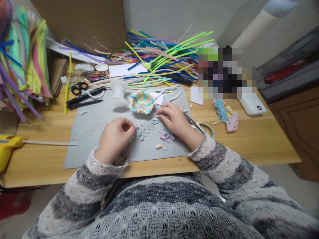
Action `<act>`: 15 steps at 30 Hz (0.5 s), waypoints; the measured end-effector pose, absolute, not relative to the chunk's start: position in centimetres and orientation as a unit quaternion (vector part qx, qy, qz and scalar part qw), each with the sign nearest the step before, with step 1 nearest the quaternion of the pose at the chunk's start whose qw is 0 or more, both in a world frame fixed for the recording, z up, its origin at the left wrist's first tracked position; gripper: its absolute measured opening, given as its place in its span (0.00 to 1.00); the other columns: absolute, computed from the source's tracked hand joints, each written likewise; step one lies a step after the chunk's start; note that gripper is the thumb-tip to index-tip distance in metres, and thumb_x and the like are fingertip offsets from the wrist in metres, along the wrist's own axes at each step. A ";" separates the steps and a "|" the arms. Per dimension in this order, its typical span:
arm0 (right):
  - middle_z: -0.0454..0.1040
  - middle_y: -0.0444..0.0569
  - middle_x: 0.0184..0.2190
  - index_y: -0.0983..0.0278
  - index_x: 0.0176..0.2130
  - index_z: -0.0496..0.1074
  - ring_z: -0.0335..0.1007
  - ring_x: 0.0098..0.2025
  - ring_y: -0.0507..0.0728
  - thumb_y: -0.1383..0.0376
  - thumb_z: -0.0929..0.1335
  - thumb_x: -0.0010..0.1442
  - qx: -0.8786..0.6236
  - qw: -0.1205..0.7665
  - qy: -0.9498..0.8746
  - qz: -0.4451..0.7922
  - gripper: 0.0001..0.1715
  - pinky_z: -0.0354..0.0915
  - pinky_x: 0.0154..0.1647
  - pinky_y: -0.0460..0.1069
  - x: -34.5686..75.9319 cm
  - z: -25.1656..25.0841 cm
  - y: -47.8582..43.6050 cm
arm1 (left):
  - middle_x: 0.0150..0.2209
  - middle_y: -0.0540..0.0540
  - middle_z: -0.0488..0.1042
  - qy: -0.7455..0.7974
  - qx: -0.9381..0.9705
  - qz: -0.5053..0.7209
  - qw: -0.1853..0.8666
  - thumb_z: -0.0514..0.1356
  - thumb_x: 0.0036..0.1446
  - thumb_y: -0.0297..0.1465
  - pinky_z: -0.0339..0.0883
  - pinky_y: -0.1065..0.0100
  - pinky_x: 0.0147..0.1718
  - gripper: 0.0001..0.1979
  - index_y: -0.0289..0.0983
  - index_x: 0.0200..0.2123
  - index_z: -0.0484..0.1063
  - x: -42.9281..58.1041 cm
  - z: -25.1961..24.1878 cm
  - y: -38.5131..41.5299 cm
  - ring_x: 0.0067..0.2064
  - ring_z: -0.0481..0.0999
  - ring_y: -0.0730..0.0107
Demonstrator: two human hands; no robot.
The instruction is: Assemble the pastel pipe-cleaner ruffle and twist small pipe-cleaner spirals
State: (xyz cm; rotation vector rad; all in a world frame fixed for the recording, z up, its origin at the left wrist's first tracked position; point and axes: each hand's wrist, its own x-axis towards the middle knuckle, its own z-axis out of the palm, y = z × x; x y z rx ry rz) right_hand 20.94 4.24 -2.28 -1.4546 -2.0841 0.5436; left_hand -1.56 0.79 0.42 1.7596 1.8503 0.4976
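My left hand (116,136) is closed in a pinch above the grey cutting mat (82,142), with a small cream piece of pipe cleaner (135,125) at its fingertips. Opposite it, my right hand (174,120) hovers over the mat, thumb and fingers drawn together; whatever they hold is too small to make out. Between and below the hands lie bent zigzag pieces (147,127), short blue pieces (141,135), purple pieces (164,135) and a cream curl (160,146). Just beyond stands a pastel ruffled pipe-cleaner flower (142,102).
Scissors (206,128) lie beside my right wrist. A clear spool (118,93), black markers (86,96) and black-handled scissors (79,88) are farther left. Colourful pipe cleaners (164,56) pile at the back. A yellow glue gun (8,149) rests at the left edge.
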 end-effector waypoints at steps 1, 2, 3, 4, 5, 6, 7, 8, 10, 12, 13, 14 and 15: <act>0.74 0.49 0.43 0.60 0.38 0.75 0.67 0.50 0.60 0.67 0.68 0.61 -0.536 0.266 -0.775 0.204 0.05 0.51 0.48 0.55 21.0 -2.3 4.2 | 0.27 0.48 0.75 0.687 0.651 0.185 0.265 0.58 0.53 0.37 0.59 0.68 0.29 0.09 0.38 0.31 0.74 -1.7 0.4 0.8 0.26 0.70 0.70; 0.74 0.49 0.44 0.60 0.39 0.75 0.67 0.50 0.60 0.66 0.68 0.61 -0.532 0.262 -0.779 0.205 0.05 0.51 0.48 0.55 21.1 -2.4 4.1 | 0.27 0.48 0.76 0.689 0.650 0.184 0.264 0.58 0.53 0.37 0.59 0.68 0.28 0.09 0.38 0.31 0.74 -1.8 0.4 0.8 0.26 0.70 0.70; 0.74 0.48 0.44 0.59 0.40 0.75 0.67 0.50 0.60 0.65 0.69 0.61 -0.527 0.256 -0.784 0.204 0.06 0.51 0.48 0.55 21.1 -2.4 4.1 | 0.28 0.48 0.76 0.690 0.649 0.183 0.262 0.58 0.53 0.37 0.59 0.68 0.28 0.09 0.38 0.31 0.74 -1.9 0.4 0.8 0.26 0.70 0.70; 0.74 0.48 0.44 0.59 0.41 0.75 0.67 0.50 0.61 0.64 0.70 0.60 -0.521 0.250 -0.791 0.202 0.07 0.51 0.48 0.55 21.2 -2.5 4.0 | 0.28 0.48 0.76 0.692 0.648 0.183 0.260 0.58 0.53 0.37 0.59 0.68 0.28 0.09 0.38 0.31 0.74 -2.1 0.4 0.8 0.26 0.70 0.70; 0.74 0.48 0.45 0.58 0.42 0.75 0.66 0.51 0.61 0.64 0.70 0.60 -0.515 0.244 -0.797 0.199 0.08 0.51 0.48 0.55 21.2 -2.6 4.0 | 0.28 0.48 0.76 0.694 0.646 0.182 0.259 0.58 0.53 0.37 0.59 0.68 0.28 0.09 0.38 0.31 0.74 -2.2 0.4 0.7 0.26 0.70 0.69; 0.74 0.48 0.45 0.58 0.42 0.76 0.66 0.51 0.61 0.63 0.71 0.59 -0.510 0.238 -0.803 0.196 0.09 0.50 0.48 0.56 21.1 -2.7 3.9 | 0.28 0.48 0.76 0.696 0.644 0.180 0.260 0.58 0.53 0.37 0.59 0.68 0.28 0.09 0.38 0.31 0.73 -2.2 0.4 0.7 0.27 0.71 0.69; 0.74 0.48 0.45 0.58 0.42 0.76 0.66 0.51 0.62 0.63 0.71 0.59 -0.506 0.232 -0.808 0.192 0.09 0.50 0.48 0.56 21.1 -2.7 3.9 | 0.28 0.49 0.76 0.698 0.643 0.177 0.262 0.58 0.53 0.37 0.59 0.68 0.28 0.09 0.38 0.31 0.73 -2.3 0.4 0.7 0.27 0.71 0.69; 0.74 0.48 0.45 0.57 0.42 0.76 0.66 0.51 0.62 0.62 0.71 0.59 -0.503 0.226 -0.813 0.190 0.09 0.50 0.48 0.56 21.0 -2.8 3.9 | 0.28 0.49 0.76 0.699 0.642 0.172 0.263 0.58 0.53 0.37 0.59 0.68 0.28 0.09 0.38 0.30 0.73 -2.3 0.5 0.7 0.27 0.71 0.69; 0.74 0.48 0.45 0.57 0.40 0.76 0.66 0.51 0.61 0.63 0.71 0.59 -0.498 0.220 -0.818 0.185 0.07 0.49 0.47 0.55 20.8 -2.8 3.9 | 0.28 0.49 0.76 0.698 0.647 0.155 0.264 0.58 0.52 0.37 0.59 0.67 0.29 0.09 0.38 0.29 0.73 -2.3 0.6 0.6 0.28 0.72 0.68; 0.74 0.48 0.44 0.57 0.39 0.76 0.66 0.50 0.61 0.63 0.70 0.60 -0.497 0.219 -0.819 0.183 0.05 0.49 0.47 0.55 20.6 -2.8 3.9 | 0.28 0.48 0.76 0.696 0.655 0.135 0.262 0.58 0.52 0.37 0.59 0.67 0.29 0.08 0.39 0.29 0.72 -2.3 0.7 0.6 0.29 0.72 0.67; 0.74 0.48 0.44 0.57 0.38 0.76 0.66 0.50 0.61 0.63 0.70 0.60 -0.497 0.220 -0.819 0.183 0.04 0.49 0.46 0.55 20.6 -2.8 3.9 | 0.28 0.48 0.76 0.694 0.658 0.127 0.263 0.57 0.52 0.37 0.59 0.67 0.29 0.08 0.39 0.29 0.73 -2.2 0.8 0.6 0.30 0.72 0.66; 0.74 0.47 0.44 0.57 0.38 0.76 0.66 0.50 0.61 0.63 0.70 0.60 -0.499 0.220 -0.818 0.184 0.04 0.48 0.46 0.55 20.5 -2.8 3.9 | 0.29 0.48 0.77 0.693 0.660 0.121 0.265 0.57 0.52 0.37 0.59 0.67 0.29 0.08 0.39 0.29 0.73 -2.2 0.8 0.6 0.30 0.73 0.66; 0.75 0.47 0.43 0.57 0.38 0.76 0.66 0.50 0.60 0.63 0.70 0.60 -0.501 0.220 -0.816 0.186 0.04 0.48 0.46 0.55 20.5 -2.8 3.9 | 0.29 0.48 0.77 0.691 0.661 0.116 0.269 0.58 0.51 0.37 0.59 0.67 0.29 0.09 0.39 0.29 0.73 -2.2 0.9 0.6 0.30 0.73 0.66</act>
